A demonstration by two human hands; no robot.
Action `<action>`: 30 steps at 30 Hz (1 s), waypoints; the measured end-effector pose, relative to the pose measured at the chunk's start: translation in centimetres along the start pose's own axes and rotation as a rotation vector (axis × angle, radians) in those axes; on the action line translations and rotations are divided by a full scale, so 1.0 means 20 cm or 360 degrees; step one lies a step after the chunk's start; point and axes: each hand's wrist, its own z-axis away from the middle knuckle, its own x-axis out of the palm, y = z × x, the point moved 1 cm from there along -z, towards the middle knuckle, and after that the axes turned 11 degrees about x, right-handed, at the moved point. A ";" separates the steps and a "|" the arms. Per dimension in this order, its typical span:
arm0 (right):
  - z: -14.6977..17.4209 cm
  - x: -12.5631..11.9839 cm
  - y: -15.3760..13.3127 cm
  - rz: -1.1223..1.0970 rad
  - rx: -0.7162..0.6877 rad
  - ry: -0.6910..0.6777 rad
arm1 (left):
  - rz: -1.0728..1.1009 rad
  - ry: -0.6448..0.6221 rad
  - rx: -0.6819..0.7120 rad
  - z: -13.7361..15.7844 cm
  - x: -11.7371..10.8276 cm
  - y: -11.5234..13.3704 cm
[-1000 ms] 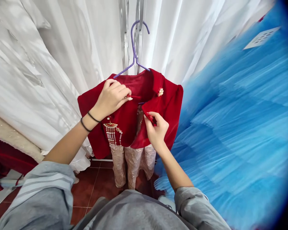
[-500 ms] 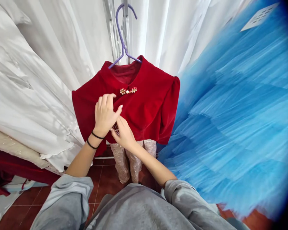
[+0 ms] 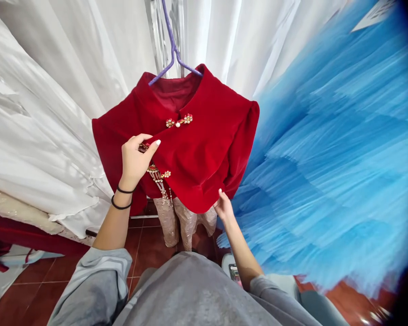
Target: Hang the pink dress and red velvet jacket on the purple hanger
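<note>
A red velvet jacket point(image 3: 197, 149) with puffed short sleeves hangs on a purple hanger point(image 3: 172, 47). A beaded flower clasp point(image 3: 179, 121) sits at its collar. Lower down, a beaded tassel ornament point(image 3: 156, 175) dangles beside a second flower clasp. My left hand point(image 3: 133, 158), with two black bands at the wrist, pinches the overlapping front edge between thumb and fingers. At the lower right hem, my right hand point(image 3: 224, 207) grips the cloth, its thumb in front and its other fingers partly hidden behind.
White drapery point(image 3: 54, 90) hangs on the left and behind. A large blue tulle skirt point(image 3: 326, 158) fills the right side. Wrapped, pinkish legs point(image 3: 183, 222) stand below the jacket on the red tiled floor point(image 3: 146, 253). A metal rack post point(image 3: 156, 40) rises behind the hanger.
My right hand has moved from the front edge beside my left hand to the lower right hem. My left hand has shifted left and closed on the edge. The tassel ornament is now uncovered.
</note>
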 end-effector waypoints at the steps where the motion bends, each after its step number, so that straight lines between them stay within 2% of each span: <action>1: 0.00 -0.02 0.04 0.0027 0.0000 0.0050 | -0.0046 -0.0010 0.0025 0.00 0.01 -0.01; 5: 0.00 -0.09 0.12 0.0221 -0.0092 0.0307 | -0.0290 -0.0063 0.0212 0.02 0.04 -0.03; 8: 0.05 -0.08 0.04 0.0365 -0.0319 0.0628 | -0.0258 0.0042 0.0248 0.08 0.04 -0.03; 10: 0.13 -0.02 -0.08 0.0490 -0.0612 0.0862 | -0.0306 0.0229 0.0232 0.13 0.04 -0.02; 12: 0.21 0.12 -0.23 0.0781 -0.1093 0.1024 | -0.0507 0.0450 0.0165 0.17 0.03 -0.01; 14: 0.26 0.30 -0.37 0.1173 -0.1629 0.1050 | -0.0710 0.0561 0.0028 0.20 0.03 -0.01; 15: 0.27 0.39 -0.43 0.1337 -0.1820 0.1020 | -0.0770 0.0571 -0.0046 0.20 0.02 -0.02; 17: 0.24 0.52 -0.55 0.1531 -0.1964 0.0981 | -0.0835 0.0570 -0.0148 0.19 0.00 -0.06; 19: 0.17 0.56 -0.67 0.1561 -0.1944 0.1045 | -0.0866 0.0562 -0.0154 0.15 -0.06 -0.12; 21: 0.11 0.52 -0.83 0.1447 -0.1948 0.1151 | -0.0825 0.0537 -0.0105 0.09 -0.14 -0.19; 23: 0.07 0.44 -1.06 0.1238 -0.2046 0.1204 | -0.0696 0.0464 -0.0054 0.01 -0.24 -0.27; 25: 0.02 0.40 -1.31 0.1014 -0.2138 0.1110 | -0.0566 0.0434 -0.0016 -0.12 -0.34 -0.34; 26: 0.00 0.40 -1.42 0.0929 -0.2125 0.0988 | -0.0519 0.0459 0.0006 -0.19 -0.39 -0.37; 28: -0.02 0.46 -1.58 0.1056 -0.1958 0.0479 | -0.0442 0.0571 -0.0023 -0.33 -0.45 -0.40; 30: 0.01 0.55 -1.59 0.1343 -0.1778 -0.0062 | -0.0357 0.0569 -0.0104 -0.41 -0.44 -0.42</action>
